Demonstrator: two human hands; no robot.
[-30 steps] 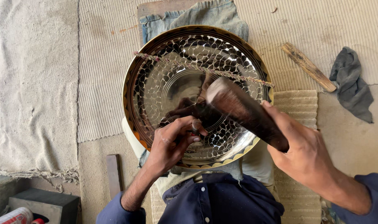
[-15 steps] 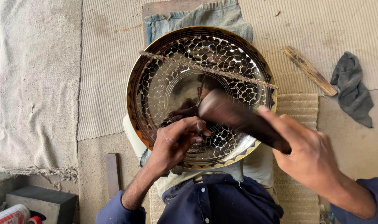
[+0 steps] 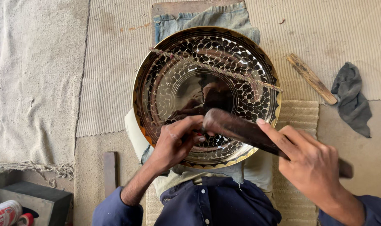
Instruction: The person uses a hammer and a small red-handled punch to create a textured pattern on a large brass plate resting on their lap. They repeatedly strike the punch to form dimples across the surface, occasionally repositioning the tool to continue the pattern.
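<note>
Floor mats (image 3: 52, 83) underfoot; patterned metal tray (image 3: 165, 83) lies before the person. Left hand (image 3: 175, 142) pinches a small tool against it. Right hand (image 3: 311, 161), closed round a dark mallet (image 3: 236, 127), has dropped lower since, head meeting tool.

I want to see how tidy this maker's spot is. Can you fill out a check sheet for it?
Surface: ribbed mat on the floor, with a folded denim cloth under the work.
Job's things: shiny patterned metal plate; a twisted cord lies across it; dark wooden mallet.
Clutter: wood stick, grey rag, small wood strip, dark block, a can at the corner.
Hands: left hand pinches a small tool, mostly hidden, on the plate; right hand grips the mallet.
Cables: nothing seen.
Surroundings: pale sackcloth at one side.
</note>
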